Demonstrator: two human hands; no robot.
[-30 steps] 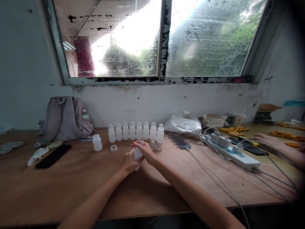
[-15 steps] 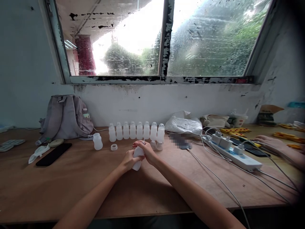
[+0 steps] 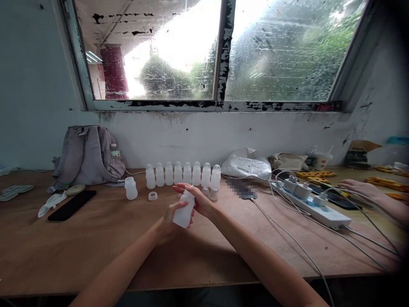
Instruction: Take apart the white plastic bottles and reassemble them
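Note:
A frosted white baby bottle is in my hands above the front middle of the table, tilted with its base toward me. My left hand is wrapped around its body. Around the bottle's top closes my right hand, its fingers reaching over the far side; the collar is mostly hidden there. An uncapped bottle stands to the left, and a loose white ring lies nearby. Behind my hands runs a row of several capped baby bottles. Two small clear caps sit at the row's right end.
A grey backpack leans on the wall, with a black phone before it. A white power strip with chargers and trailing cables lies right. Beyond it rests another person's hand. A plastic-wrapped package stands at the back.
The bottle has turned in my hands, showing more of its body. My right fingers have straightened from a curl over its top. Another person's hand stays at the right.

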